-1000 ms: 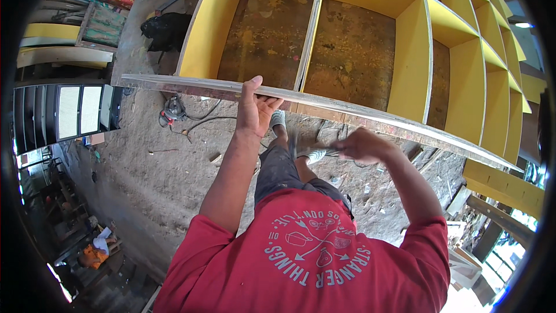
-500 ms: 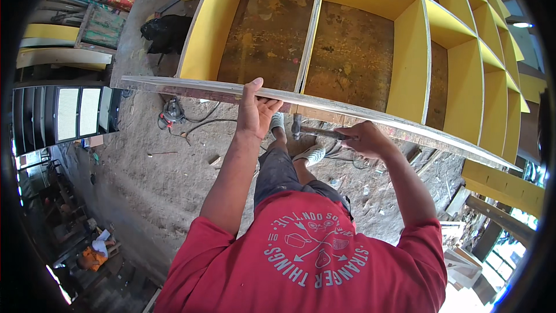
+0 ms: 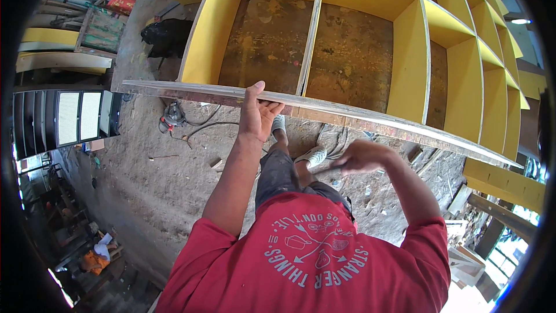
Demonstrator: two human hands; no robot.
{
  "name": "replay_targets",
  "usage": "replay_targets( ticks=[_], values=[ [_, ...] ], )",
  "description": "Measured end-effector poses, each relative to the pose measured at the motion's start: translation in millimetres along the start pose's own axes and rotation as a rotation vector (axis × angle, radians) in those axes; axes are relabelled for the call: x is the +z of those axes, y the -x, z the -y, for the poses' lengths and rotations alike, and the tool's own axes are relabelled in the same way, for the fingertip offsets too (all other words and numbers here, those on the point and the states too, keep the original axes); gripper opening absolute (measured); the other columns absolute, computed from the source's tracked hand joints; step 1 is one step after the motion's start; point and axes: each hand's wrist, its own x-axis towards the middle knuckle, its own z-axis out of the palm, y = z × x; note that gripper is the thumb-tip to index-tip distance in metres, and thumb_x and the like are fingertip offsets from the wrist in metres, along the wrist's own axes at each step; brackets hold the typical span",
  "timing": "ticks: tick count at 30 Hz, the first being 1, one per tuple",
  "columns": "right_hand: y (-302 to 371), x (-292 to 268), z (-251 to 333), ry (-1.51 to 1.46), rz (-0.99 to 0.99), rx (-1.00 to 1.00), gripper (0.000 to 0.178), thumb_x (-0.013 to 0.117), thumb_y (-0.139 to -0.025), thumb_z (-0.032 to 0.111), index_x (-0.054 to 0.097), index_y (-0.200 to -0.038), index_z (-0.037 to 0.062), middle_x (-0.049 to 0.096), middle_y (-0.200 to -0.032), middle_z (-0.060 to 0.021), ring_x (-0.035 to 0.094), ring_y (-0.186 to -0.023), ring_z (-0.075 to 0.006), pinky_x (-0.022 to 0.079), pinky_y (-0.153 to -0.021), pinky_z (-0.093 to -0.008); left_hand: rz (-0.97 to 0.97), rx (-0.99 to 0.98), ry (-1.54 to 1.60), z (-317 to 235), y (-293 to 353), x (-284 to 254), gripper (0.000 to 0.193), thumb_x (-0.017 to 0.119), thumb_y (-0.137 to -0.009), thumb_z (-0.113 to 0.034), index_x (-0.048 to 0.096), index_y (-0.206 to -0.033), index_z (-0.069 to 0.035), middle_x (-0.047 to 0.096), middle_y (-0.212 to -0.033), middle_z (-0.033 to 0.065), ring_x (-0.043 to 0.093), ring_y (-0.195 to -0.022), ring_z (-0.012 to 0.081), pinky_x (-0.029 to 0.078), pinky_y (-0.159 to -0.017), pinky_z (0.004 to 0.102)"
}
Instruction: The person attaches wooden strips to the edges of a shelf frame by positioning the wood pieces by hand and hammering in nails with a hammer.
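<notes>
A large grid-shaped wooden shelf frame [image 3: 408, 61] with yellow panels lies on a paint-stained worktable [image 3: 263, 46]. A long board [image 3: 359, 109] runs along its near side. My left hand [image 3: 258, 119] grips this board near an upright divider, thumb over the top edge and fingers curled beneath. Lower and to the right, my right hand [image 3: 366, 157] is closed round the handle of a hammer [image 3: 329, 171], held apart from the board. The hammer's head is blurred against my dark shorts and hard to make out.
A power tool [image 3: 173, 115] and its dark cable lie on the dirt floor under the table's left part. A black object [image 3: 167, 37] rests on the table's left end. Dark slatted panels [image 3: 69, 117] stand at left; a yellow board [image 3: 504, 185] is at right. Another person [image 3: 95, 258] is far lower left.
My right hand has drawn the hammer down toward me, away from the board's underside, and its head has swung toward my body. My left hand keeps its grip on the board.
</notes>
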Motion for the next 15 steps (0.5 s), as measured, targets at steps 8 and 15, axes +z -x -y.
replay_targets(
  ticks=[8, 15],
  values=[
    [0, -2, 1, -0.036, 0.066, -0.07, 0.038, 0.064, -0.106, 0.034, 0.068, -0.144, 0.0332, 0.079, -0.098, -0.0109, 0.076, -0.084, -0.0229, 0.06, -0.087, -0.0409, 0.009, -0.016, -0.005, 0, -1, -3, 0.093, 0.075, -0.087, -0.053, 0.038, -0.148, 0.007, 0.052, -0.144, 0.0259, 0.055, -0.136, 0.039, 0.04, -0.122, 0.0554],
    [-4, -4, 9, -0.009, 0.153, -0.011, 0.045, 0.072, -0.101, 0.029, 0.066, -0.145, 0.0319, 0.08, -0.109, -0.0108, 0.074, -0.091, -0.024, 0.055, -0.09, -0.0454, 0.011, -0.014, -0.01, -1, 0, -2, 0.098, 0.075, -0.088, -0.053, 0.033, -0.152, 0.008, 0.047, -0.148, 0.0285, 0.05, -0.14, 0.0425, 0.036, -0.124, 0.0558]
  ],
)
